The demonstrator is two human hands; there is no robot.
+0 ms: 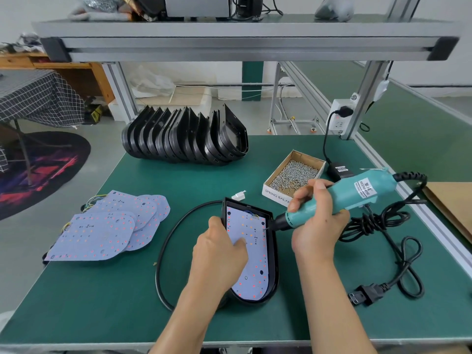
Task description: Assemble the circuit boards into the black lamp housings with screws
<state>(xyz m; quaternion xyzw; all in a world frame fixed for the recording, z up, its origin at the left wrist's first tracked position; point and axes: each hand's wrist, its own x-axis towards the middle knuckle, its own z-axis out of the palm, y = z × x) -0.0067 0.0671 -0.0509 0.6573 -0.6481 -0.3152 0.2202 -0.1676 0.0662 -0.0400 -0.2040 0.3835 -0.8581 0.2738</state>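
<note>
- The left hand rests on the circuit board that lies inside a black lamp housing. Its fingers are curled a little, with the tips pressing the board down and the thumb at the housing's left edge.
- The housing lies flat on the green table, near the front edge, between the two arms.
- The right hand has its fingers wrapped tight around a teal electric screwdriver. The black tip of the tool is tilted down and touches the right side of the board.
- A black cable curves around the left of the housing. Another tangled black cord with a plug lies to the right.
- A pile of loose circuit boards sits on the left of the table, well apart from the housing.
- A small white plastic part lies just behind the housing.
- An open cardboard box of screws sits behind the right hand.
- A row of empty black housings stands at the back of the table.
</note>
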